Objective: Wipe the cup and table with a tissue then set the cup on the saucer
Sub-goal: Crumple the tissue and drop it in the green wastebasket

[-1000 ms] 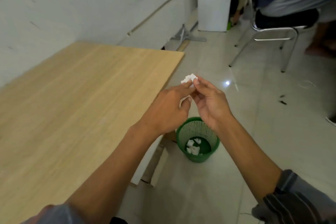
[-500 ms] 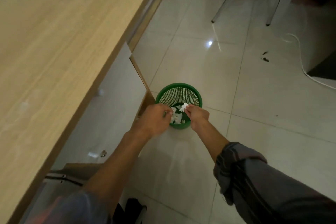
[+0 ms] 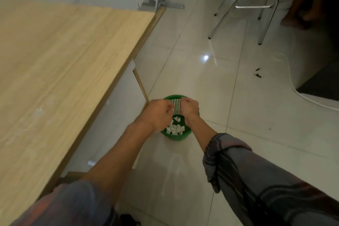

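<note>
Tissue (image 3: pixel 177 119) (held half a second earlier) had dropped into green bin (image 3: pixel 180 136); both hands, left hand (image 3: pixel 159 113) and right hand (image 3: pixel 189 107), hovered loosely curled, holding nothing; disposal judged complete.

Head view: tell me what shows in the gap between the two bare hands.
In the head view, between the left hand and right hand shows the green mesh plastic wastebasket's inner wall; white crumpled tissue pieces lie lower inside.

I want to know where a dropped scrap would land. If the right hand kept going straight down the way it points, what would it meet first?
Most likely the white tissue scraps lying inside the green basket, since the right hand sits over its opening. Depth is unclear, so it might brush the mesh wall first.
</note>
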